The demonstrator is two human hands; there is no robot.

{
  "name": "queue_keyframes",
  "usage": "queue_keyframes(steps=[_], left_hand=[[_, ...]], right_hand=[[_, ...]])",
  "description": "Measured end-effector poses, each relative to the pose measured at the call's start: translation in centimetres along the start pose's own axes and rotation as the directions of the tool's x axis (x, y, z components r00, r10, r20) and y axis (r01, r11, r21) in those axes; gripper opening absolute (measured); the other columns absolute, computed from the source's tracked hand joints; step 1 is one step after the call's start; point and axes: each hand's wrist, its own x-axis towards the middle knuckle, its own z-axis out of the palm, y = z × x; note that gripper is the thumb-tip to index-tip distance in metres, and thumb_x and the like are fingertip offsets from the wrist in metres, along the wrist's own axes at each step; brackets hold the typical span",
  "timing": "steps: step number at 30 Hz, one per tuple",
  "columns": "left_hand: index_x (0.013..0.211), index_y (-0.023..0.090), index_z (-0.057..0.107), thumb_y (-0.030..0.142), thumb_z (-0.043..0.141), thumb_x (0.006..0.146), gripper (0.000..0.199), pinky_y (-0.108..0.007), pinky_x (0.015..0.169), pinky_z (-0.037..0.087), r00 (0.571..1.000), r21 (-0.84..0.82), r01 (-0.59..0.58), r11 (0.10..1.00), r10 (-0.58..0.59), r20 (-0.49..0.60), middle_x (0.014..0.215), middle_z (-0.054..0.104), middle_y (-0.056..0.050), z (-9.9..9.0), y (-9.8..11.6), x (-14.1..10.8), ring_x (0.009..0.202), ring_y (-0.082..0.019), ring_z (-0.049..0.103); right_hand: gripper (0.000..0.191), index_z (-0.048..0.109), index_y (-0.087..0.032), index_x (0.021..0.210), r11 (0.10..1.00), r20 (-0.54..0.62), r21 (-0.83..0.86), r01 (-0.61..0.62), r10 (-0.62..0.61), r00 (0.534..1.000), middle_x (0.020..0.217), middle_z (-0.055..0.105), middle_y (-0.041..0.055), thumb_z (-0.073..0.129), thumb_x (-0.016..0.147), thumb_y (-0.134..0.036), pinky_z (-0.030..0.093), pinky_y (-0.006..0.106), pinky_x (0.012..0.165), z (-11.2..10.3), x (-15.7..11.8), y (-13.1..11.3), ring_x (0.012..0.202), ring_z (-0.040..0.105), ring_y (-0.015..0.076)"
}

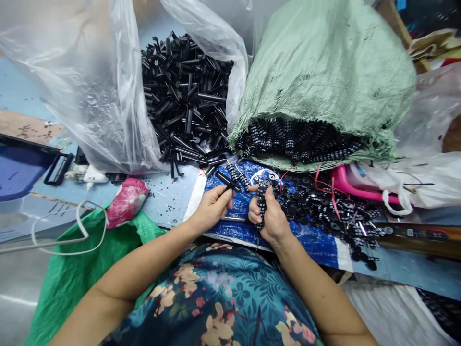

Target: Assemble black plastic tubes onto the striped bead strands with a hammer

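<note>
Pinched between the fingertips of my left hand (212, 207) is a black plastic tube (226, 179), tilted over the blue sheet (237, 204). My right hand (271, 216) is wrapped round a black cylinder with white square markings (261, 206), held nearly upright. The two hands are apart, with a short gap between them. Just beyond them, a few similar marked cylinders (236, 173) lie on the blue sheet. Small black discs and marked parts (313, 202) are heaped to the right of my right hand.
A clear plastic bag (126, 96) stands beside a pile of black tubes (187, 96). A green woven sack (331, 72) spills marked cylinders. At the left are a pink bundle (127, 202) and a white cable (84, 230); a pink basket rim (363, 192) shows at the right.
</note>
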Motion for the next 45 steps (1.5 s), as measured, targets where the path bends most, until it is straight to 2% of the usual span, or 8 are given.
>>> queue_keyframes(steps=[7,11,17,21,24,30,39,45], left_hand=[[0.088,0.016,0.065,0.042,0.075,0.080,0.029,-0.023,0.061,0.043,0.973,0.123,-0.218,0.968,0.225,-0.047,0.079,0.064,0.000,3.2,0.2,-0.1,0.067,-0.010,0.054],[0.085,0.015,0.067,0.035,0.073,0.080,0.021,-0.024,0.062,0.039,0.967,0.151,-0.254,0.955,0.254,0.020,0.071,0.058,0.002,4.0,0.4,0.1,0.066,-0.011,0.048],[0.068,0.016,0.055,0.042,0.077,0.078,0.036,-0.023,0.055,0.031,0.993,0.077,-0.116,0.990,0.113,0.034,0.062,0.045,0.005,2.2,0.6,-0.8,0.060,-0.008,0.038],[0.078,0.016,0.058,0.057,0.059,0.090,0.042,-0.024,0.050,0.033,0.999,-0.005,-0.044,0.999,0.044,0.013,0.063,0.051,0.003,2.2,0.4,-1.1,0.052,-0.008,0.041],[0.087,0.016,0.060,0.063,0.040,0.098,0.051,-0.025,0.050,0.034,0.996,-0.028,-0.040,0.999,0.038,-0.080,0.067,0.053,0.002,2.7,0.2,-1.4,0.052,-0.009,0.041],[0.093,0.016,0.068,0.054,0.067,0.088,0.038,-0.025,0.073,0.046,0.991,-0.130,-0.101,0.986,0.089,-0.098,0.083,0.062,0.000,2.9,0.5,-1.9,0.075,-0.011,0.053],[0.093,0.016,0.061,0.049,0.086,0.069,0.048,-0.031,0.067,0.056,0.902,-0.548,0.418,0.725,-0.260,0.345,0.083,0.073,-0.007,0.9,-0.6,-1.5,0.073,-0.018,0.071],[0.096,0.018,0.060,0.049,0.078,0.078,0.040,-0.027,0.067,0.050,0.998,-0.290,0.065,0.955,-0.063,0.015,0.082,0.068,-0.001,-1.4,-1.8,-1.4,0.069,-0.013,0.062]], right_hand=[[0.046,0.068,-0.023,0.098,0.971,-0.181,0.059,0.232,-0.218,0.959,0.089,0.069,0.0013,0.055,0.091,-0.066,0.056,0.033,0.080,1.9,0.0,0.6,0.081,0.066,0.0152],[0.059,0.065,-0.022,0.124,0.890,-0.039,-0.249,0.381,-0.403,0.914,0.133,0.064,0.0101,0.048,0.093,-0.069,0.044,0.049,0.113,1.0,0.0,0.8,0.130,0.057,0.0271],[0.116,0.015,-0.031,0.162,0.060,0.606,-0.660,0.749,-0.547,0.578,0.168,0.021,0.0119,0.085,0.072,-0.053,0.038,0.058,0.119,-3.0,-0.4,-0.1,0.154,0.024,0.0367],[0.104,0.019,-0.023,0.162,-0.124,0.692,-0.623,0.772,-0.547,0.471,0.158,0.043,0.0156,0.081,0.080,-0.039,0.046,0.052,0.116,-2.8,-1.0,-0.5,0.144,0.045,0.0332],[0.106,0.020,-0.022,0.162,-0.175,0.691,-0.634,0.754,-0.566,0.450,0.155,0.046,0.0169,0.082,0.078,-0.041,0.051,0.052,0.112,-1.9,-1.6,-0.3,0.141,0.049,0.0346],[0.103,0.018,-0.023,0.162,-0.231,0.697,-0.638,0.735,-0.579,0.423,0.158,0.042,0.0173,0.080,0.080,-0.034,0.054,0.053,0.109,-1.2,-2.0,0.5,0.139,0.051,0.0357],[0.101,0.025,-0.023,0.160,-0.002,0.677,-0.640,0.768,-0.474,0.563,0.158,0.042,0.0173,0.081,0.079,-0.045,0.044,0.055,0.117,-1.7,-1.6,0.5,0.145,0.044,0.0335],[0.089,0.032,-0.021,0.157,-0.191,0.690,-0.702,0.686,-0.422,0.589,0.148,0.053,0.0184,0.075,0.084,-0.048,0.048,0.056,0.109,-3.7,-1.9,1.8,0.138,0.051,0.0363]])
